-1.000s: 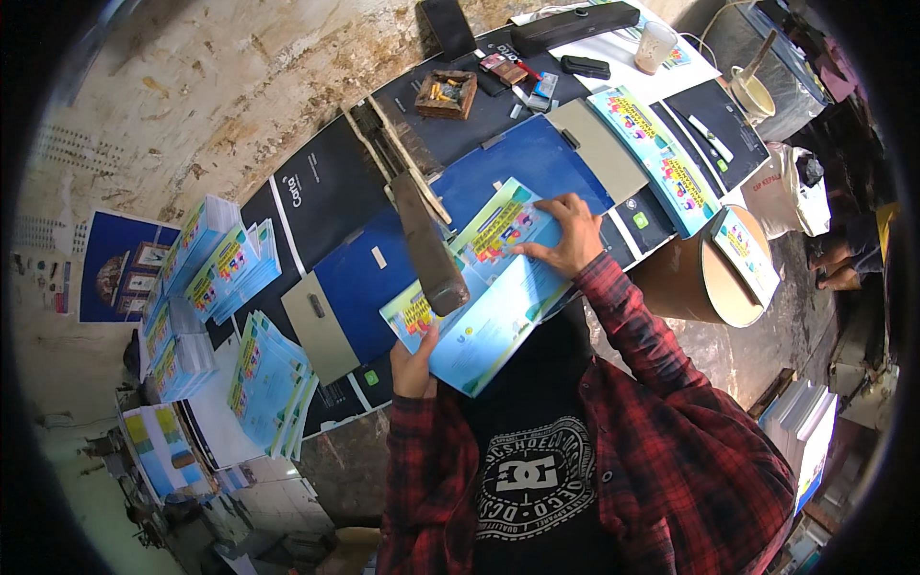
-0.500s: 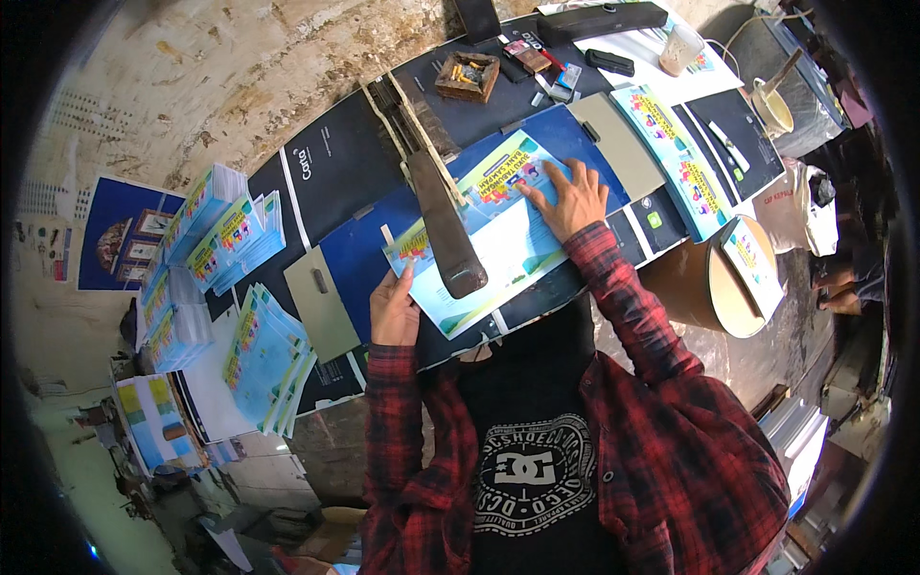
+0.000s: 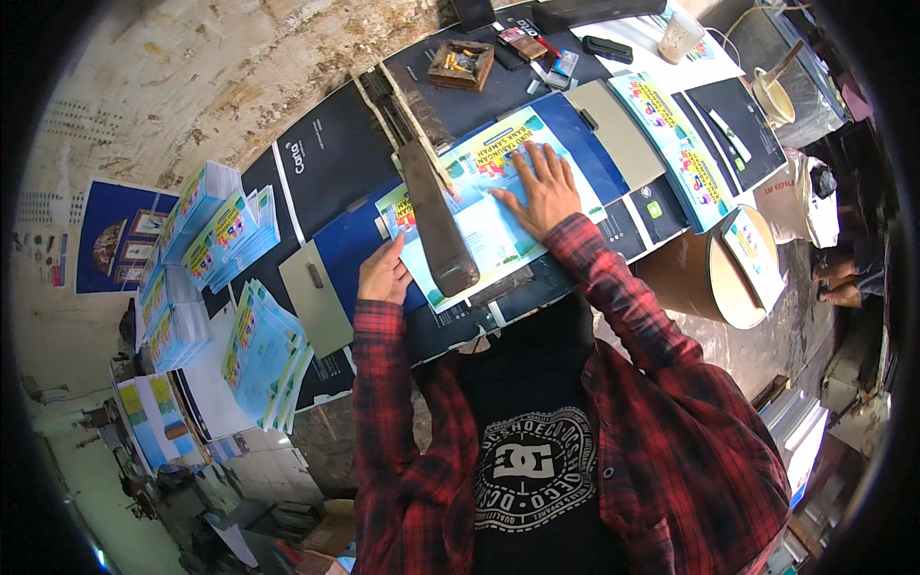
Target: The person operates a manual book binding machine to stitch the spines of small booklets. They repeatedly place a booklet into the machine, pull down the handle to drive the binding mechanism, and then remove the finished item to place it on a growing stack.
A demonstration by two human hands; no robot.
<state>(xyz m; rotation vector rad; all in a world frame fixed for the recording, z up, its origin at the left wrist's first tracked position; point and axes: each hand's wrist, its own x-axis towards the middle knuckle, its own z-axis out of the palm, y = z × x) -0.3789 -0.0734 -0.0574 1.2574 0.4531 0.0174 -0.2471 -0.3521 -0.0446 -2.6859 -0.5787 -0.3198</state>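
Note:
An open booklet (image 3: 498,244) with a blue, green and yellow cover lies cover side up on the blue board, slanting across the table. The dark arm of what looks like a long-reach stapler (image 3: 441,230) stretches over its middle toward me. My left hand (image 3: 385,273) pinches the booklet's left edge, thumb on top and the other fingers partly hidden. Palm down on the right half, my right hand (image 3: 544,192) lies flat with its fingers spread.
Stacked booklets (image 3: 216,235) and a fanned pile (image 3: 265,355) are at the left. A row of overlapping covers (image 3: 676,153) lies to the right, beside a cutter knife (image 3: 730,136). Farther back are an ashtray (image 3: 461,64) and a plastic cup (image 3: 680,38). A round brown drum (image 3: 704,273) stands off the table's right side.
The booklet has shifted slightly away from me and lies flatter. My right hand has slid left and spread out on it. My left hand stays at the left edge, a little farther left.

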